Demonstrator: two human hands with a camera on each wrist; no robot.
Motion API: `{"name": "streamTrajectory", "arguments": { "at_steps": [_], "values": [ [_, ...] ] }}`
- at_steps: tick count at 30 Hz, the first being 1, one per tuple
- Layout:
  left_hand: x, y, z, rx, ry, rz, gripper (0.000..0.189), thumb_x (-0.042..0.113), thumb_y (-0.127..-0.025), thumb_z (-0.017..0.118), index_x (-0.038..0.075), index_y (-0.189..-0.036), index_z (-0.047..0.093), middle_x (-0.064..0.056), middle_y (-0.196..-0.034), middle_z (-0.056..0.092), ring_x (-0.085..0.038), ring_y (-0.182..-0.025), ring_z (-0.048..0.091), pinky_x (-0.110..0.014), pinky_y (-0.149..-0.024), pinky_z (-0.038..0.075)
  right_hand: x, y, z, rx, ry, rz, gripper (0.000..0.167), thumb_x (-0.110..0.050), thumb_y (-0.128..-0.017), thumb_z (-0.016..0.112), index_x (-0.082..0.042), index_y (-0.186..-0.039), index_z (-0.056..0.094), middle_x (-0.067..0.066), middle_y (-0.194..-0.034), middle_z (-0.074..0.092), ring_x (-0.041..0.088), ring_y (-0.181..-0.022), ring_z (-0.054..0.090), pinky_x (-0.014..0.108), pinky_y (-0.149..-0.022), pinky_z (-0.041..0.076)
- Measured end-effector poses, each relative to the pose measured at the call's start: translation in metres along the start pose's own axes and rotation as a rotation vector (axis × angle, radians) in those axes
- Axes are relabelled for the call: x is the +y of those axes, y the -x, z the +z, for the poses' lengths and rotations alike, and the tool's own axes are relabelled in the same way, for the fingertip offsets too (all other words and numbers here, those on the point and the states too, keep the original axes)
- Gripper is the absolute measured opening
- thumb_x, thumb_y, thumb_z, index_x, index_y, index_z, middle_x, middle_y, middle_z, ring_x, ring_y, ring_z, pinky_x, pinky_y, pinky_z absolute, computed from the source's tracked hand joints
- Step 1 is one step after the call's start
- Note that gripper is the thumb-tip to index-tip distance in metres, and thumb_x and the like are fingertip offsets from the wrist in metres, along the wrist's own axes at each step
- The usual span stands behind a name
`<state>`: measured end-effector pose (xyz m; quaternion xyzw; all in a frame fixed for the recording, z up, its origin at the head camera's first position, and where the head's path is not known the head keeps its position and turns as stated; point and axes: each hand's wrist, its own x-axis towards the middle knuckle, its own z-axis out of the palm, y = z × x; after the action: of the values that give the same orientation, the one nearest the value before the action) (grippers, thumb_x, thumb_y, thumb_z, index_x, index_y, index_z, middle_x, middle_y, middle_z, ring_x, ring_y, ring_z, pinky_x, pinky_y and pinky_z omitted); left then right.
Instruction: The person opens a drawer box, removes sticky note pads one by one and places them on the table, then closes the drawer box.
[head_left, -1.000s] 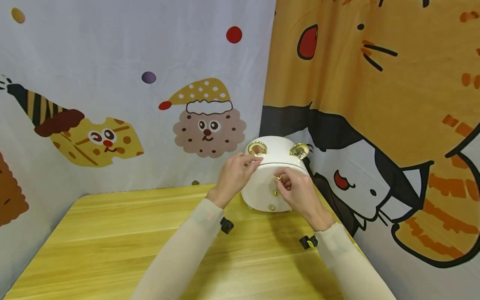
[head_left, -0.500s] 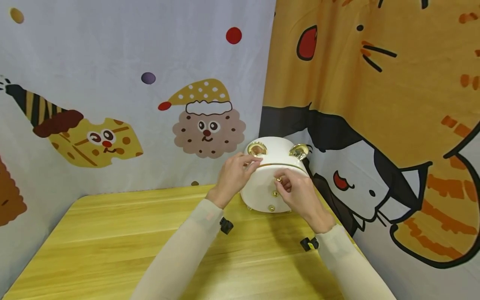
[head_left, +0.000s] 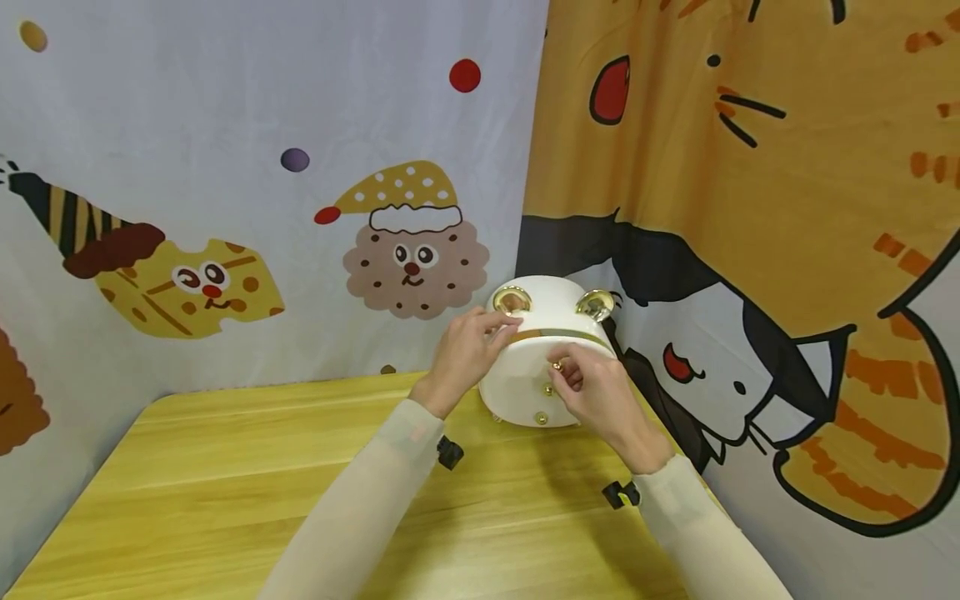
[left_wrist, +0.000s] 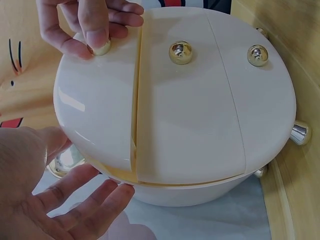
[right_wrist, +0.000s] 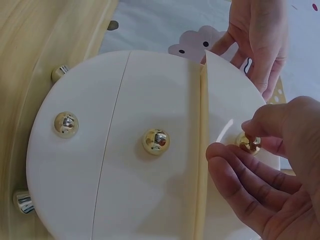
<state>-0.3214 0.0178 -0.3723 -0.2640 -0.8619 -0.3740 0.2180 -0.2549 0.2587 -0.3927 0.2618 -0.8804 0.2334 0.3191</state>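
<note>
A small white drawer box (head_left: 513,383) with gold ear-shaped pieces stands at the back of the table. My right hand (head_left: 603,396) pinches the gold top knob (right_wrist: 248,143) between thumb and fingers. The top drawer (left_wrist: 97,115) sticks out a little, with a gap along its lower edge in both wrist views. Its middle knob (right_wrist: 156,141) and bottom knob (right_wrist: 66,125) belong to drawers that sit flush. At the box's upper left, my left hand (head_left: 461,354) touches the side with loosely extended fingers (left_wrist: 107,202), beside the left gold ear (head_left: 512,300).
The box rests on short gold feet (left_wrist: 301,132) on a wooden table (head_left: 262,483). Close behind it hangs a pale cartoon-print curtain (head_left: 405,83), with an orange cat-print curtain (head_left: 675,167) at the right. Small black cameras (head_left: 450,452) sit at both wrists.
The top drawer has slid out toward me, and a strip has opened between it and the box's top. My right hand moved slightly with the knob; the left hand stayed in place.
</note>
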Motion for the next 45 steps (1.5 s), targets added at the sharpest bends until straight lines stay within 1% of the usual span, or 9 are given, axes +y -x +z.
{"name": "streamTrajectory", "arguments": {
  "at_steps": [5,16,18,24,34,45],
  "values": [
    [-0.001,0.0,-0.001,-0.003,0.001,0.007,0.024,0.03,-0.116,0.076,0.019,-0.131,0.09,-0.013,-0.112,0.083,-0.031,-0.105,0.082,-0.046,-0.086,0.069,-0.002,0.002,-0.002,-0.004,0.006,-0.013,0.02,0.0,-0.096,0.09,-0.005,-0.113,0.079,0.007,-0.088,0.082,0.013,-0.071,0.078,0.033,-0.064,0.068],
    [0.0,-0.002,-0.004,-0.007,-0.003,0.02,0.022,0.028,-0.115,0.077,0.018,-0.129,0.091,-0.012,-0.106,0.082,-0.033,-0.108,0.083,-0.047,-0.088,0.069,-0.006,0.005,-0.005,-0.018,0.018,-0.024,0.023,0.001,-0.095,0.091,-0.006,-0.114,0.079,0.006,-0.089,0.081,0.011,-0.072,0.077,0.031,-0.065,0.068],
    [0.0,-0.002,-0.005,-0.018,0.002,0.012,0.022,0.028,-0.115,0.077,0.018,-0.13,0.09,-0.013,-0.105,0.081,-0.035,-0.11,0.083,-0.047,-0.089,0.069,-0.007,0.006,-0.006,-0.019,0.019,-0.027,0.024,0.001,-0.095,0.091,-0.006,-0.114,0.079,0.006,-0.089,0.081,0.011,-0.072,0.077,0.031,-0.065,0.068],
    [0.0,-0.003,-0.006,-0.05,0.003,-0.009,0.024,0.029,-0.116,0.076,0.02,-0.133,0.09,-0.011,-0.105,0.079,-0.033,-0.113,0.082,-0.047,-0.091,0.069,-0.008,0.007,-0.008,-0.015,0.019,-0.047,0.024,0.002,-0.094,0.092,-0.006,-0.113,0.079,0.005,-0.087,0.08,0.01,-0.07,0.076,0.029,-0.063,0.067],
    [-0.002,-0.002,-0.005,-0.062,0.005,-0.012,0.025,0.03,-0.116,0.076,0.021,-0.135,0.089,-0.011,-0.103,0.077,-0.033,-0.113,0.081,-0.045,-0.088,0.068,-0.012,0.011,-0.011,-0.012,0.015,-0.074,0.025,0.005,-0.093,0.091,-0.005,-0.112,0.079,0.006,-0.087,0.08,0.01,-0.07,0.075,0.027,-0.062,0.066],
    [-0.004,-0.002,-0.005,-0.059,0.012,-0.004,0.025,0.028,-0.116,0.076,0.02,-0.135,0.089,-0.013,-0.104,0.078,-0.037,-0.114,0.082,-0.048,-0.089,0.069,-0.015,0.013,-0.012,-0.008,0.014,-0.092,0.027,0.006,-0.091,0.091,-0.005,-0.112,0.078,0.005,-0.086,0.079,0.009,-0.069,0.074,0.027,-0.062,0.066]
  ]
}}
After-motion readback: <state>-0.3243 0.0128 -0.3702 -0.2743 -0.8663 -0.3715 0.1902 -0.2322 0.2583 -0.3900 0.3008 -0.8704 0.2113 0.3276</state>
